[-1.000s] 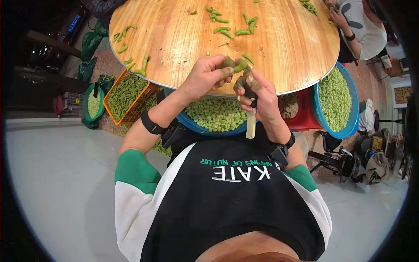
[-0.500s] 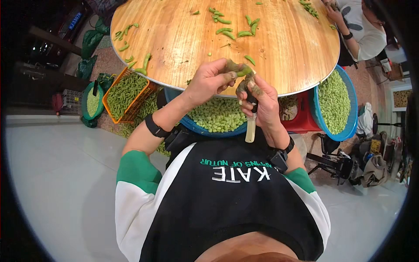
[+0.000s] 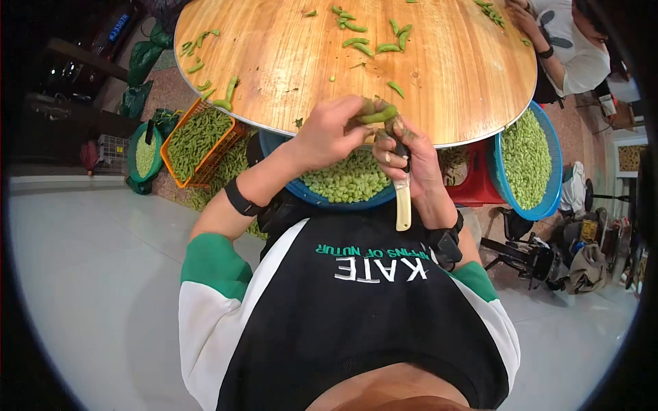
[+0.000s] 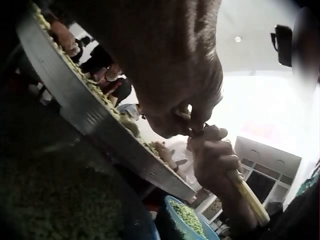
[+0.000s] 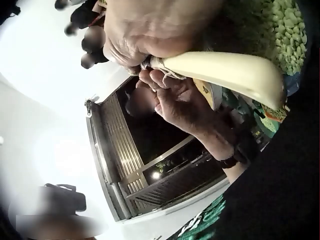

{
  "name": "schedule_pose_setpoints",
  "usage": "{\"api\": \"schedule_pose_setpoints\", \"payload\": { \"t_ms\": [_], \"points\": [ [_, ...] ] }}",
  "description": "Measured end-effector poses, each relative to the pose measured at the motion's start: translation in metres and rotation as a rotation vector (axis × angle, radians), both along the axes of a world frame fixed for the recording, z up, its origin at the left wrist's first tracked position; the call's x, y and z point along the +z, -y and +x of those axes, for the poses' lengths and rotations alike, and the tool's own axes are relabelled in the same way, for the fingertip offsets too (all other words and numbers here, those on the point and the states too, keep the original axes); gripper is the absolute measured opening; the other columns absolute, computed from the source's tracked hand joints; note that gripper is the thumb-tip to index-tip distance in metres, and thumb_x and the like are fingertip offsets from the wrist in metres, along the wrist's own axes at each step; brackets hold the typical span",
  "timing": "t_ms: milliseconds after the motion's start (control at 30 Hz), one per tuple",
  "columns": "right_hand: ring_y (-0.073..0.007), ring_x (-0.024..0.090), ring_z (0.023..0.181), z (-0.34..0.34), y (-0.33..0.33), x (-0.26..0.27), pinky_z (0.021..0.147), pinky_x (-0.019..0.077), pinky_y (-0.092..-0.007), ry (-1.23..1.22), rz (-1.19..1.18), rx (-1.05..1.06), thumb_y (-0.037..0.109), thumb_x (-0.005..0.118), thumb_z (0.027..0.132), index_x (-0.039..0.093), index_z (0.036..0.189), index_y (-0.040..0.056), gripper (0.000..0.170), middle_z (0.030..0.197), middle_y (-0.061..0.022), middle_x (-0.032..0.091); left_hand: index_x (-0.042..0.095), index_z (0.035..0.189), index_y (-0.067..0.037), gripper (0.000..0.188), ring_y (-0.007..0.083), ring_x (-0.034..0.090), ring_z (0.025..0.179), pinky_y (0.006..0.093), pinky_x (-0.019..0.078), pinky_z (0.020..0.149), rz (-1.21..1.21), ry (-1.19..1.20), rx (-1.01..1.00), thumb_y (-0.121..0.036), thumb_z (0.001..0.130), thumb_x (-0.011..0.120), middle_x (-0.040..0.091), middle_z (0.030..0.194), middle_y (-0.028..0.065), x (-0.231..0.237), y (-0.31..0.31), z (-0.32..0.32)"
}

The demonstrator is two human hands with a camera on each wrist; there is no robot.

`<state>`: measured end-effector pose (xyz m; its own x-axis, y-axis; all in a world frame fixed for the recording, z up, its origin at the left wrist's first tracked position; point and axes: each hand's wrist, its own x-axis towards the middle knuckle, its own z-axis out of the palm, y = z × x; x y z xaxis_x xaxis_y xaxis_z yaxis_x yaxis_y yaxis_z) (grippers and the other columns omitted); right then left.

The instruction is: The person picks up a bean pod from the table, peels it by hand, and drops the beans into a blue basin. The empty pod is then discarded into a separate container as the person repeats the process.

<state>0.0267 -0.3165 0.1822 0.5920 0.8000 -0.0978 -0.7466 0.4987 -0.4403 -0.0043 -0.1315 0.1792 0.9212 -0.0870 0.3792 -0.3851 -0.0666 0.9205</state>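
Note:
Above the near edge of the round table, my left hand (image 3: 334, 131) pinches a green bean pod (image 3: 378, 116) between thumb and fingers. The pod's right end meets the fingertips of my right hand (image 3: 417, 152). That hand grips a slim tool by its dark section, and its cream handle (image 3: 403, 209) points down toward my body. In the right wrist view the cream handle (image 5: 225, 75) sticks out beneath the palm; the tool's other end is hidden by the fingers. Below both hands, a blue basin (image 3: 375, 201) holds many shelled green beans.
Loose pods (image 3: 391, 47) lie scattered on the wooden table (image 3: 288, 75). An orange crate (image 3: 203, 179) of pods stands at left, near a green basin (image 3: 156, 168). At right are a red stool-like object (image 3: 478, 186) and another blue basin (image 3: 556, 164) of beans. Another person (image 3: 565, 48) sits far right.
The left hand has turned, so its back faces up more, and the pod now sits over the right fingertips. The cream handle has swung slightly right and lower.

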Motion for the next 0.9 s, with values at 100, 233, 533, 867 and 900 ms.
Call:
{"api": "schedule_pose_setpoints", "payload": {
  "t_ms": [100,233,533,867,900],
  "points": [
    [-0.0068,0.039,0.053,0.001,-0.002,0.000,0.038,0.0317,-0.0169,-0.050,0.001,0.025,0.017,0.049,0.095,0.051,0.108,0.0062,0.017,0.078,-0.0047,0.050,0.058,0.096,0.006,0.018,0.0122,0.056,0.064,0.0350,0.0440,0.055,0.712,0.416,0.232,-0.001,0.080,0.065,0.057,0.073,0.0102,0.016,-0.007,-0.004],
    [-0.0065,0.039,0.052,-0.001,-0.002,-0.003,0.038,0.0324,-0.0172,0.012,-0.009,0.006,0.017,0.048,0.096,0.050,0.109,0.0059,0.018,0.078,-0.0050,0.050,0.058,0.092,0.003,0.013,0.0081,0.051,0.060,0.0287,0.0409,0.051,0.319,0.054,0.173,-0.006,0.084,0.063,0.056,0.069,0.0051,0.021,0.002,-0.012],
    [-0.0061,0.043,0.054,-0.008,0.000,-0.002,0.039,0.0329,-0.0182,0.268,-0.211,-0.150,0.014,0.048,0.095,0.052,0.112,0.0031,0.020,0.082,-0.0049,0.054,0.061,0.095,0.000,0.016,0.0032,0.044,0.054,0.0188,0.0352,0.048,-0.329,-0.444,0.032,-0.013,0.094,0.053,0.053,0.067,-0.0031,0.020,0.013,-0.014],
    [-0.0076,0.054,0.078,-0.010,-0.007,0.001,0.068,0.0465,-0.0232,1.004,-0.779,-0.513,0.004,0.063,0.083,0.053,0.116,-0.0013,0.035,0.088,-0.0042,0.060,0.052,0.091,0.004,0.010,0.0363,0.055,0.073,0.0398,0.0439,0.061,0.509,0.217,0.272,0.003,0.081,0.053,0.052,0.079,0.0193,0.012,0.025,-0.036],
    [-0.0076,0.054,0.078,-0.009,-0.005,-0.001,0.068,0.0465,-0.0232,1.002,-0.782,-0.514,0.004,0.063,0.083,0.053,0.116,-0.0013,0.035,0.088,-0.0042,0.060,0.052,0.091,0.004,0.010,0.0363,0.055,0.073,0.0398,0.0439,0.061,0.507,0.216,0.269,0.003,0.081,0.053,0.052,0.079,0.0193,0.012,0.025,-0.037]
  ]
}}
